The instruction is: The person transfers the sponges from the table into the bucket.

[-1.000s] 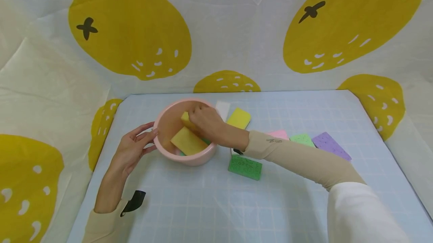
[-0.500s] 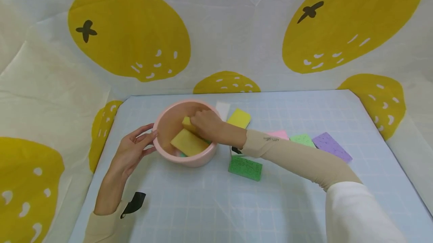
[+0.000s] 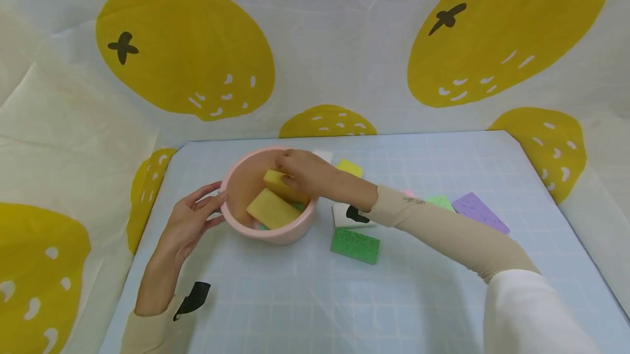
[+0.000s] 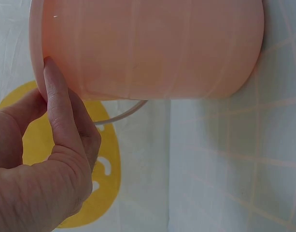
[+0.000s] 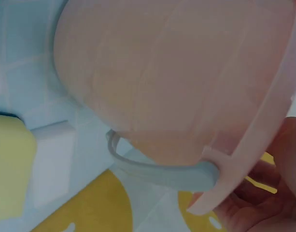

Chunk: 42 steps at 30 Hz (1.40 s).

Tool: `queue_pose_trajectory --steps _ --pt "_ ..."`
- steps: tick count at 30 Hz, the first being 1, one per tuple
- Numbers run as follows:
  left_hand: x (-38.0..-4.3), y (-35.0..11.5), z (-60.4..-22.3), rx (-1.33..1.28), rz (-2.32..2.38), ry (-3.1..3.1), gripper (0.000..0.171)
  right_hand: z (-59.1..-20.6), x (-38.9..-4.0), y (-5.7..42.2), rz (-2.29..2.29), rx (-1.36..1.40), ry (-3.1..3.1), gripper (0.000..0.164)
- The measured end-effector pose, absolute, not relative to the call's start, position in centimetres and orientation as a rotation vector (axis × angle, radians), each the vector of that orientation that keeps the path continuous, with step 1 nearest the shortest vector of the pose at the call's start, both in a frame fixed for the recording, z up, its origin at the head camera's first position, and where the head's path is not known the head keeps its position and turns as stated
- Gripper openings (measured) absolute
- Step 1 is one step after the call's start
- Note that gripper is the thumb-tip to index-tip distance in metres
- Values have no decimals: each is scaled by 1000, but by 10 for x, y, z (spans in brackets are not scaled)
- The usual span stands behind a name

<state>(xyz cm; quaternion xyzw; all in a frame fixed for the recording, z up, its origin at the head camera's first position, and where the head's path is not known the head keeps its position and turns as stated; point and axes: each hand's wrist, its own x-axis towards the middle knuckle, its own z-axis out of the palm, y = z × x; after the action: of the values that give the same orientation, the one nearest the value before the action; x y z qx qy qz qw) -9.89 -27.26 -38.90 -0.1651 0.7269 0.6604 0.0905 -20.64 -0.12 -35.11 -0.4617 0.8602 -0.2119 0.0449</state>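
Left hand (image 3: 191, 217) pinches rim of round pink plastic tub (image 3: 268, 237)

Over the tub's right side, the right hand (image 3: 306, 170) bends its fingers; whether they hold anything cannot be told. Inside, a rectangular yellow sponge (image 3: 272, 210) slants before a second yellow sponge (image 3: 281, 188) beside the right hand, a green patch (image 3: 299, 207) showing next to them. Outside, a rectangular green sponge (image 3: 355, 245) lies near the tub.

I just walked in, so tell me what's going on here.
A person's left hand holds a pink bucket by its rim on a blue table. Their right hand is at the bucket's opening, by the yellow sponges inside; whether its fingers touch one is unclear. Outside the bucket lie more sponges, including a green sponge and a purple sponge.
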Motion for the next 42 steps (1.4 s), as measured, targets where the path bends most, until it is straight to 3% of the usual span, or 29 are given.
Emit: queue_pose_trajectory --steps 14,42 --pt "-97 -275 -388 -532 1965 2156 79 -348 -227 27 -1186 -1234 2538 19" --pt "-98 -272 -389 -525 1966 2142 85 -391 -250 84 -1435 -773 2606 23"
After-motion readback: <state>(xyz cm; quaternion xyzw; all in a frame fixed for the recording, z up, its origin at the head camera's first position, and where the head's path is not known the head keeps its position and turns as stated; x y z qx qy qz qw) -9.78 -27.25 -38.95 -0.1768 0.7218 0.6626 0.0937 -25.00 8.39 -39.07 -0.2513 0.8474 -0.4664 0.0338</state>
